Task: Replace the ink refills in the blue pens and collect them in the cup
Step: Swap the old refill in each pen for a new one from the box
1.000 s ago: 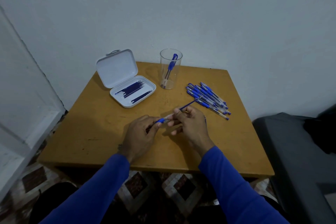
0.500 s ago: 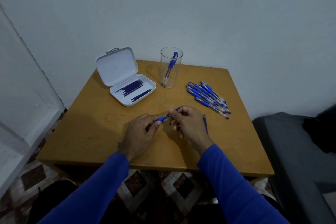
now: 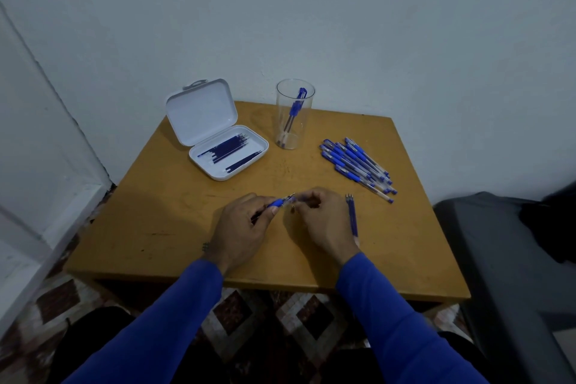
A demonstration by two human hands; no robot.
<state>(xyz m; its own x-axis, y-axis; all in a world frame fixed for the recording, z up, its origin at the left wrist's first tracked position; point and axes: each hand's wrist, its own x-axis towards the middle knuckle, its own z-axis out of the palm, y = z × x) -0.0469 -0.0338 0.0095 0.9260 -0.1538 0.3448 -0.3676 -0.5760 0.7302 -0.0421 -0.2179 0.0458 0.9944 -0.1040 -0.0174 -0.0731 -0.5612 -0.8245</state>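
My left hand (image 3: 240, 229) grips a blue pen (image 3: 276, 203) by its barrel, low over the middle of the wooden table (image 3: 174, 227). My right hand (image 3: 322, 221) meets it from the right, fingers curled, pinching the ink refill (image 3: 291, 197), of which only the short tip end shows out of the pen. A clear cup (image 3: 294, 131) at the back holds a blue pen (image 3: 296, 106) standing upright. An open white box (image 3: 199, 115) at the back left holds several dark blue refills (image 3: 229, 148). Several blue pens (image 3: 358, 164) lie piled at the right.
Two loose refills (image 3: 352, 218) lie on the table just right of my right hand. A white wall runs behind the table. A grey seat (image 3: 505, 259) stands to the right, patterned floor tiles (image 3: 255, 315) below the front edge.
The refill has slid into the pen barrel: a long length stuck out before, now only its tip. My right hand has moved left toward my left hand.
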